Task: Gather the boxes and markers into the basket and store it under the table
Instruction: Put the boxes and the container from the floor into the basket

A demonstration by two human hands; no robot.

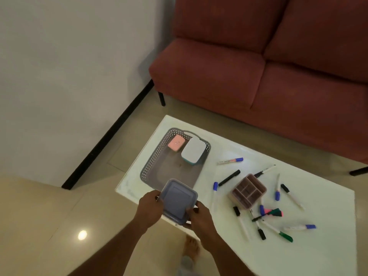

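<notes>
A grey perforated basket (pixel 153 158) lies on the left part of the white table (pixel 298 246). Inside it, at the far end, sit a small pink box (pixel 175 143) and a white box with a teal base (pixel 192 150). I hold a lilac lidded box (pixel 177 200) with both hands just above the basket's near end and the table's front edge. My left hand (pixel 149 208) grips its left side, my right hand (pixel 199 218) its near right corner. A brown divided box (pixel 248 191) stands right of the basket, with several markers (pixel 229 178) scattered around it.
A red sofa (pixel 258 66) stands behind the table, its black leg (pixel 161 98) near the table's far left corner. A white wall with a black skirting (pixel 111 132) runs along the left. Beige floor tiles and my bare foot (pixel 191 248) show below the table's front edge.
</notes>
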